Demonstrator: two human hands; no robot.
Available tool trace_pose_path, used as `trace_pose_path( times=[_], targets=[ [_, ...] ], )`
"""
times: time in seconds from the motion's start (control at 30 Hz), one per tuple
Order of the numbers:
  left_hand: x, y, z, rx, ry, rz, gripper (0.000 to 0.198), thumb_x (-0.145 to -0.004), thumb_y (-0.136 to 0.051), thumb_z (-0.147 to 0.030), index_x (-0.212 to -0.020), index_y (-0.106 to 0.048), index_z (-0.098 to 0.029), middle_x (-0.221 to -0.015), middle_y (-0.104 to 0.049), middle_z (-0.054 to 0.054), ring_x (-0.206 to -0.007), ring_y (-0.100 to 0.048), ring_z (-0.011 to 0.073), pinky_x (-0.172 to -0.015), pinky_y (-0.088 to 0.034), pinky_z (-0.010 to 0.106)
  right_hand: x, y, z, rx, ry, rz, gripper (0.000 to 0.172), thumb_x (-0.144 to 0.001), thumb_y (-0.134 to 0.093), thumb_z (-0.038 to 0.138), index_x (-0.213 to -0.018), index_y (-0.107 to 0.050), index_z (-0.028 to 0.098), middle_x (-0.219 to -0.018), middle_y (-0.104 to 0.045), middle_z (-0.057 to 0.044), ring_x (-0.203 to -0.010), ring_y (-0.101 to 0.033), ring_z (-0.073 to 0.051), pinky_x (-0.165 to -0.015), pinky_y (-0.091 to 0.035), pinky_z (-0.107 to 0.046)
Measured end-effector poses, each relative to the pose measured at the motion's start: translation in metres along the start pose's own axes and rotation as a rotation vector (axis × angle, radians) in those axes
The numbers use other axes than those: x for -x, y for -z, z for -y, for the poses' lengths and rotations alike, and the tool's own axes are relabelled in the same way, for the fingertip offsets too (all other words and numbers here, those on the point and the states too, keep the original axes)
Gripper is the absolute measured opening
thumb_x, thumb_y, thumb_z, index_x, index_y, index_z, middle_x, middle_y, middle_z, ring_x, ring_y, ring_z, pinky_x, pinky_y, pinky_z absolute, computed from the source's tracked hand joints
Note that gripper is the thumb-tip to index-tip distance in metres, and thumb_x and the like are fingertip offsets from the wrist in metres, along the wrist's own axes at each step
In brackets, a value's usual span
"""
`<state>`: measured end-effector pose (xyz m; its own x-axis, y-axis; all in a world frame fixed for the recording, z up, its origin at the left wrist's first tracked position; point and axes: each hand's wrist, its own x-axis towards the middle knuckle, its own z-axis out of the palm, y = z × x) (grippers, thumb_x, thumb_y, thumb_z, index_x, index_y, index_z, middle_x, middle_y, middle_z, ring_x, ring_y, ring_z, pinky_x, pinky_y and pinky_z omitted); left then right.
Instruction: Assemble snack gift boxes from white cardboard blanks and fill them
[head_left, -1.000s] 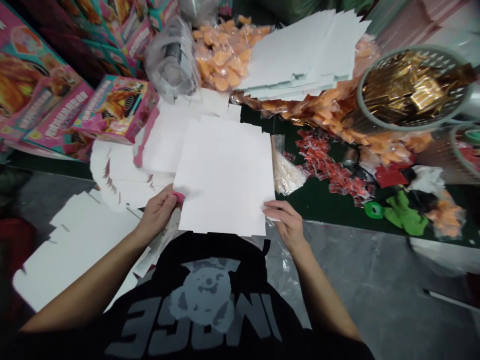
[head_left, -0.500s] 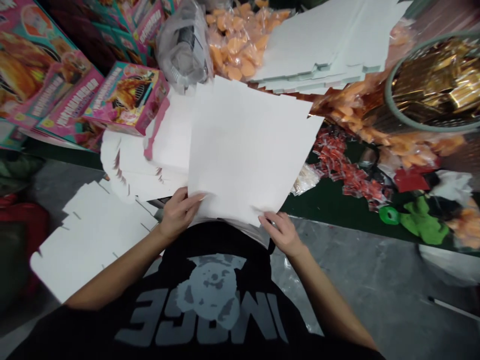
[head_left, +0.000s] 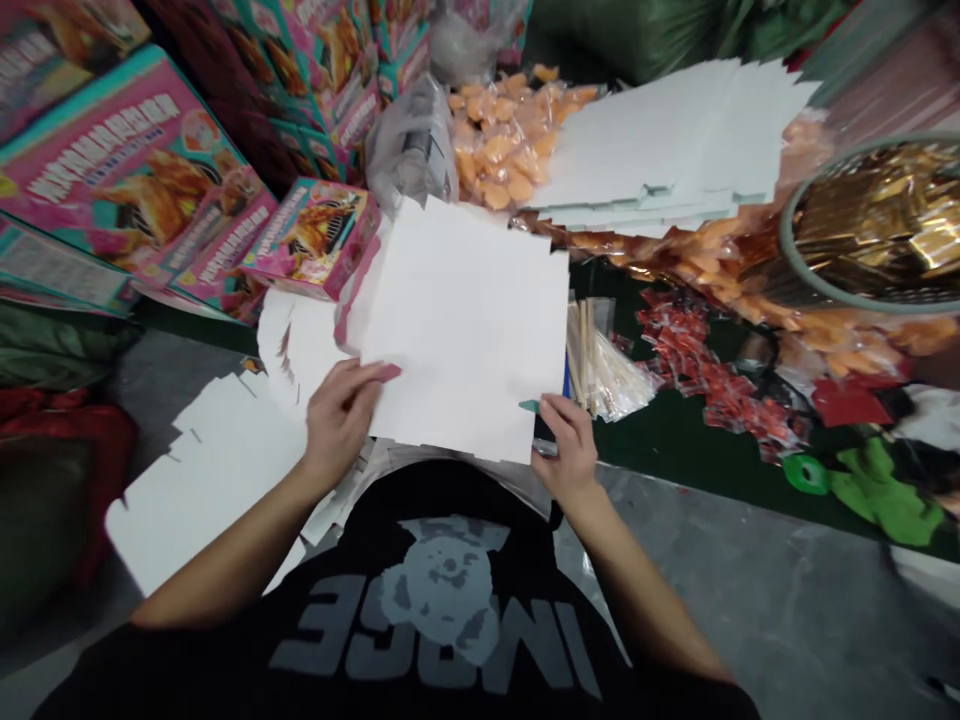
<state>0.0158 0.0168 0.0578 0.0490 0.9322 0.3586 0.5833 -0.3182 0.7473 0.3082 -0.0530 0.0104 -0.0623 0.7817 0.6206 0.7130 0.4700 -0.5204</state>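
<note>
A white card sheet (head_left: 469, 320) lies flat in front of the person, between both hands. The left hand (head_left: 339, 420) clasps its lower left edge, fingers together on top. The right hand (head_left: 568, 450) pinches the lower right corner, just beside bagged wooden sticks (head_left: 604, 365).

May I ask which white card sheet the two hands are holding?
The middle white sheet, with the left hand and right hand at its near edge; the far stack and the lower-left sheets lie unheld.

Head-worn camera; faces forward and steeply down, close above white sheet (head_left: 465, 320) and table (head_left: 675, 440).
</note>
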Motion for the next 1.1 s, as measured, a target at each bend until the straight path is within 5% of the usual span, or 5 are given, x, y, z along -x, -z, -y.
trace_pose_path(
  times=[0.17,0.3,0.47,0.83,1.1],
  targets=[
    [0.001,0.005,0.034,-0.052,-0.276,0.331,0.040,-0.082,-0.053,-0.010,-0.116,-0.070,-0.020,-0.119,-0.054,0.014,-0.102,-0.058,0.0218,-0.079,-0.056,0.035,-0.013,-0.004,-0.007,-0.023,-0.075,-0.015,0.065,-0.084,-0.065,0.016,-0.144,-0.047,0.035,-0.117,-0.063,-0.011,-0.104,-0.065,-0.029,-0.083,-0.058,-0.047],
    [0.000,-0.001,0.053,-0.027,-0.429,0.342,0.042,-0.081,-0.055,-0.005,-0.118,-0.068,-0.021,-0.121,-0.052,0.013,-0.090,-0.060,0.0148,-0.073,-0.057,0.028,-0.013,0.001,-0.014,-0.008,-0.122,0.012,0.053,-0.085,-0.066,0.019,-0.134,-0.056,0.035,-0.113,-0.066,-0.009,-0.099,-0.067,-0.028,-0.081,-0.059,-0.047],
    [-0.008,-0.009,0.056,0.126,-0.543,0.343,0.051,-0.086,-0.062,-0.010,-0.134,-0.056,-0.024,-0.126,-0.052,0.014,-0.107,-0.061,0.0203,-0.082,-0.059,0.032,-0.015,0.006,-0.020,-0.112,-0.231,-0.059,0.042,-0.083,-0.069,0.018,-0.123,-0.065,0.031,-0.111,-0.067,-0.007,-0.094,-0.067,-0.023,-0.076,-0.059,-0.040],
    [0.009,-0.020,0.014,0.173,-0.030,0.198,0.011,-0.086,-0.067,-0.021,-0.088,-0.077,-0.024,-0.086,-0.050,0.002,-0.079,-0.053,0.0146,-0.060,-0.047,0.025,-0.022,0.015,-0.011,-0.202,-0.320,0.183,0.013,-0.089,-0.061,0.017,-0.090,-0.072,0.024,-0.088,-0.068,-0.004,-0.082,-0.065,-0.018,-0.071,-0.054,-0.034],
    [0.005,-0.027,-0.007,0.148,0.367,0.222,0.034,-0.093,-0.052,-0.037,-0.065,-0.058,-0.018,-0.106,-0.059,0.007,-0.109,-0.056,0.0218,-0.092,-0.045,0.033,-0.046,0.013,0.021,-0.224,-0.618,0.162,0.017,-0.094,-0.057,0.025,-0.079,-0.063,0.021,-0.077,-0.059,-0.001,-0.071,-0.057,-0.015,-0.066,-0.046,-0.028]
  ],
)
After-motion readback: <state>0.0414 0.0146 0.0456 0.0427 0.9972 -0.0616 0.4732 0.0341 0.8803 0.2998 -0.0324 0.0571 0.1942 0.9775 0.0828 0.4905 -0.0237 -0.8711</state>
